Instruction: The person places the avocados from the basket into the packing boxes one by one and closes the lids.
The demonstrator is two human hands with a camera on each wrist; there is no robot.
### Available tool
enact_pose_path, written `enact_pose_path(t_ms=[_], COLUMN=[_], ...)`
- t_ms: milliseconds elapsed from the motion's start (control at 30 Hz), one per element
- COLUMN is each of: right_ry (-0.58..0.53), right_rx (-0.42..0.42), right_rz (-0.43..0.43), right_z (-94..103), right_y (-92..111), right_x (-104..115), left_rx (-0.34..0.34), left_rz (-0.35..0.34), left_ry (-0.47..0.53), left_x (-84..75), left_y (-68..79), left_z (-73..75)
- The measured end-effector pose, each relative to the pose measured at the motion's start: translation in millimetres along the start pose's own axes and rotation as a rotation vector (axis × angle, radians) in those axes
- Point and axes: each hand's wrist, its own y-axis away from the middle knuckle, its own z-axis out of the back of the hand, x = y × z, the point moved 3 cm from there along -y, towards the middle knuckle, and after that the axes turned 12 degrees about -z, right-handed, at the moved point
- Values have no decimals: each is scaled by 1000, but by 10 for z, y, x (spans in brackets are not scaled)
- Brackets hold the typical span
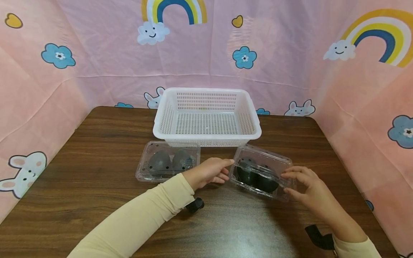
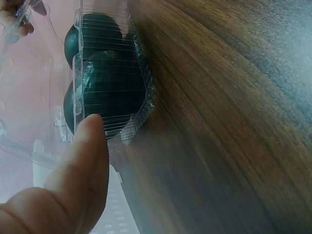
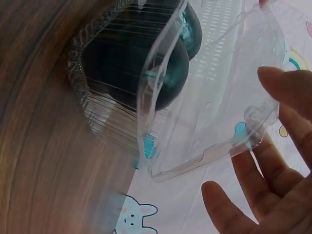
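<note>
A clear plastic clamshell box (image 1: 262,172) holds dark green, egg-shaped fruits (image 2: 114,87) that look like avocados. Its lid (image 3: 214,122) stands partly raised over them. My left hand (image 1: 211,172) is at the box's left end, thumb extended toward the lid's corner and other fingers loosely bent below. At the right end, my right hand (image 1: 306,186) has its fingers by the lid's corner and its thumb spread apart from them. In the right wrist view, the fingers lie partly behind the clear lid. A second clear clamshell box (image 1: 169,161) with similar fruits sits to the left.
A white perforated plastic basket (image 1: 206,137) stands at the back of the brown wooden table (image 1: 96,150), just behind both boxes. Patterned pink cloth (image 1: 206,61) hangs around the table's back and sides. Black wrist straps (image 1: 195,205) show below the hands.
</note>
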Motion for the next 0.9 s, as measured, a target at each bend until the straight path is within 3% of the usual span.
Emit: enact_pose_path(t_ms=[233,667,900], right_ry=[7,-29,-52], right_rx=[14,57,76], right_rz=[-4,-98,-226], right_z=[-16,-4,3], right_y=[33,95,124], right_x=[7,-13,-59], left_rx=[-8,2,14], left_rz=[2,1,6], left_ry=[-15,-11,-25], left_x=[24,19,25], left_y=[-45,-56,-65], left_z=[-47,-109,-108])
